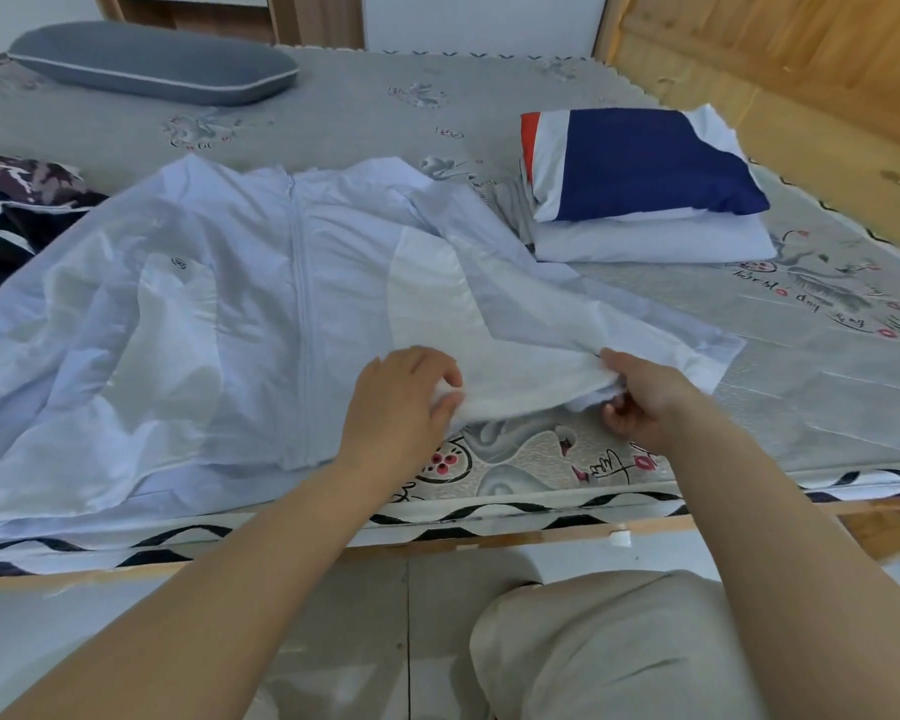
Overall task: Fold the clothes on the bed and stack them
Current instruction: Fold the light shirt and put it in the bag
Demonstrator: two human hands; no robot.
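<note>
Looking down at a bed (489,96) covered by a grey patterned sheet, with a pale blue zip-front jacket (219,304) lying spread out, front side up, zip running down its middle, filling the left and centre of the near half. Reaching in from below, two bare arms meeting at the jacket's lower right hem. Left hand (401,402) curling thumb and fingers (445,402) around a bunched fold of the hem, pinching the fabric. Right hand (640,397) gripping the same hem edge further right, fingers tucked under the cloth and thumb on top, with the stretch of fabric between the two hands lifting slightly off the sheet. Jacket's right sleeve (645,314) trailing out flat toward the right, just beyond the right hand. Sitting near the far right of the bed, well apart from the hands, a stack of folded clothes (645,200): a navy, white and red garment resting on top of a pale folded piece. Lying at the far left corner, a grey pillow (152,62). Showing at the left edge, partly under the jacket's shoulder, a dark patterned cloth (17,184). Rising along the right side, a wooden bed frame (801,70). Visible at the bottom, a knee in beige fabric above a pale floor.
</note>
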